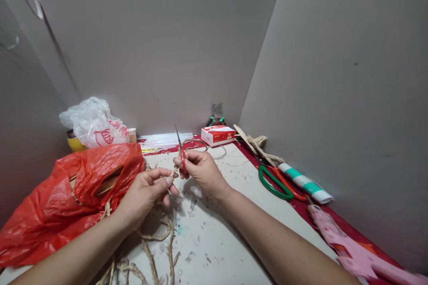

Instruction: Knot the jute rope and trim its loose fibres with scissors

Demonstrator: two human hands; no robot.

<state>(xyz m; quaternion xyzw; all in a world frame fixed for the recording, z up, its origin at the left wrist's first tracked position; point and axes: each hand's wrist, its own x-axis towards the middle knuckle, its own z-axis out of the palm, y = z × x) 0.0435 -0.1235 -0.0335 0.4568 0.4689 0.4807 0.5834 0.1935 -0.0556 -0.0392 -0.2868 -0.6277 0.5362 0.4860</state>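
Note:
My right hand [202, 171] is closed on small scissors [183, 160] with red handles, their thin dark blades pointing up. Just left of it, my left hand [155, 187] pinches the end of a tan twisted rope [175, 171] between thumb and fingers. The two hands nearly meet above the pale board [214, 240]. More of the rope lies in loose loops below my left hand, toward the near edge, and a thin loop shows behind the scissors.
On the left is a red plastic bag [110, 160], with a white bag [96, 124] behind. A red-white box [218, 135] and pliers [217, 116] stand at the back. Green-handled scissors [276, 182], a striped roll [306, 182] and a pink glue gun [357, 249] lie right.

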